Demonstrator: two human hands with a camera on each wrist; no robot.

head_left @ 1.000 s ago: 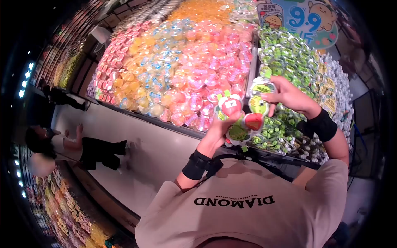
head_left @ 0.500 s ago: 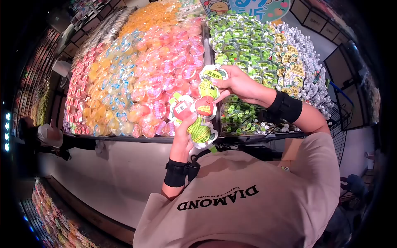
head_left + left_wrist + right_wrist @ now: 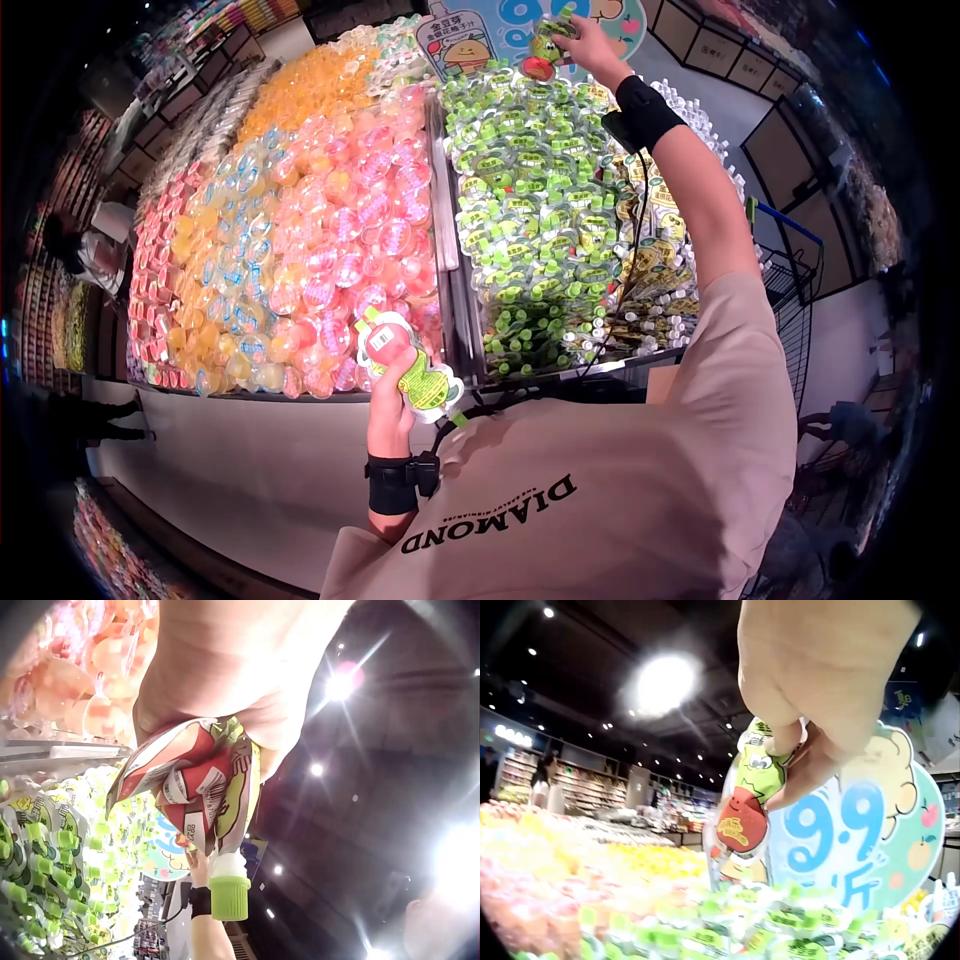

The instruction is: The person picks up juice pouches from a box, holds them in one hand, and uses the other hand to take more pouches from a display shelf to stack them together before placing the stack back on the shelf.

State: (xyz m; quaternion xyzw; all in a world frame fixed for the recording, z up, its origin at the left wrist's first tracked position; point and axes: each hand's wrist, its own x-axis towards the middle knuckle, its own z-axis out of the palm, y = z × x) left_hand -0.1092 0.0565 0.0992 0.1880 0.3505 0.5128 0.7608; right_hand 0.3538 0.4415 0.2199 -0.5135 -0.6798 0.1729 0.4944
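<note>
In the head view my right hand (image 3: 592, 50) is stretched out over the far end of the green-capped pouches (image 3: 540, 190), in front of the price sign (image 3: 515, 35). It pinches a drink pouch (image 3: 746, 802) with a green cartoon face and a red fruit, hanging just above the pile in the right wrist view. My left hand (image 3: 388, 395), low by the display's near edge, grips green and red drink pouches (image 3: 428, 388) bunched together. The left wrist view shows their crumpled red and yellow-green sides, a barcode and a green screw cap (image 3: 229, 898) pointing down.
Round pink jelly cups (image 3: 350, 230) fill the section to the left, past a divider (image 3: 452, 250). White-capped pouches (image 3: 665, 260) lie to the right. A wire cart (image 3: 795, 300) stands right of the display. Another person (image 3: 98, 262) is at the left.
The hands were together with the pouches between them. My right hand has since moved away to the display's far end with one pouch. The left hand keeps its pouches near the front edge.
</note>
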